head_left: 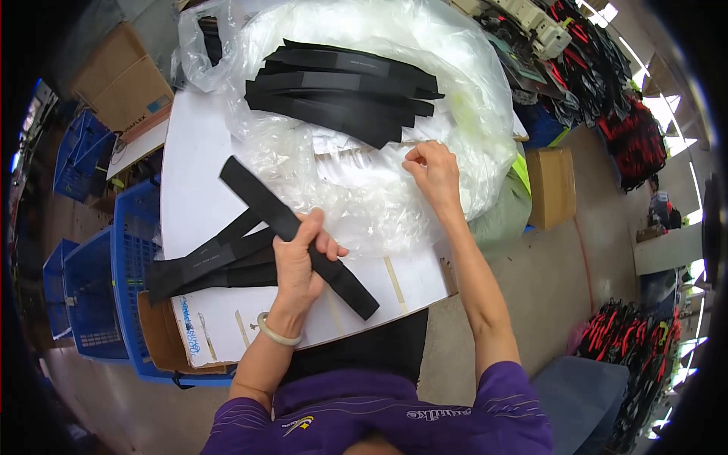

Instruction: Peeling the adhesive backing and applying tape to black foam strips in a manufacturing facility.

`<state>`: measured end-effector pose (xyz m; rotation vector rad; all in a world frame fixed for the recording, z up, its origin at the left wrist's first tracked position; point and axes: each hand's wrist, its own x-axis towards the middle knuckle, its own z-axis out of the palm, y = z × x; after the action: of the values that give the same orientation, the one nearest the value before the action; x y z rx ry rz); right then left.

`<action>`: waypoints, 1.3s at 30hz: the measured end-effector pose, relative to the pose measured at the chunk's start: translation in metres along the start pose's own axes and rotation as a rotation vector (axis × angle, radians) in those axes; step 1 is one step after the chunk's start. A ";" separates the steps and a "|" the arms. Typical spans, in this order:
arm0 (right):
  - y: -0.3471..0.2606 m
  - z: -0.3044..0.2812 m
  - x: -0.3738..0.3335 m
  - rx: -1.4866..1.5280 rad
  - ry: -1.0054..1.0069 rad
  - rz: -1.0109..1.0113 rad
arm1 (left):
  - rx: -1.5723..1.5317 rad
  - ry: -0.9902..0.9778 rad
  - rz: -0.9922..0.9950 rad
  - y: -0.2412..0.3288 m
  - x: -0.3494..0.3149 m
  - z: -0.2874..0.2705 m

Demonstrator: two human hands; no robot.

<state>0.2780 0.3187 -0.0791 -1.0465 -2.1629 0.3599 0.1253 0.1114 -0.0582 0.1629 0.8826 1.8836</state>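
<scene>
Inspector: The left hand (pixel 297 262) is closed round a black strap (pixel 292 227), held slantwise just above the white worktop (pixel 189 174). The right hand (pixel 432 168) pinches something small at the clear plastic bag (pixel 364 189); what it holds cannot be told.

Clerk: Other straps?

Inspector: A small stack (pixel 205 265) lies under the left hand, a larger pile (pixel 341 91) on the bag. In the inspector's judgement, the held strap should be laid flat and square on the stack, ends aligned.
</scene>
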 end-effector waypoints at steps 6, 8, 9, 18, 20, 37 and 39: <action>-0.083 -0.025 -0.022 0.288 0.045 -0.117 | 0.088 -0.110 -0.015 -0.016 0.015 0.030; -0.090 -0.028 -0.025 0.355 -0.008 -0.112 | 0.043 -0.109 0.014 -0.013 0.025 0.038; -0.093 -0.028 -0.028 0.372 -0.038 -0.196 | 0.042 -0.109 0.021 -0.012 0.029 0.039; -0.096 -0.042 -0.043 0.739 -0.263 -0.179 | 0.152 -0.272 -0.029 0.006 0.017 0.031; -0.094 -0.042 -0.050 0.810 -0.296 -0.122 | 0.169 -0.262 -0.006 0.005 0.012 0.029; -0.116 -0.073 -0.069 0.784 -0.483 0.060 | -0.334 -0.014 -0.117 0.022 0.023 0.021; -0.119 -0.066 -0.071 0.687 -0.475 -0.013 | -0.356 -0.065 -0.114 0.019 0.021 0.018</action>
<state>0.2861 0.1847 -0.0040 -0.5834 -2.1633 1.3432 0.1095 0.1339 -0.0383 -0.0437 0.4909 1.8843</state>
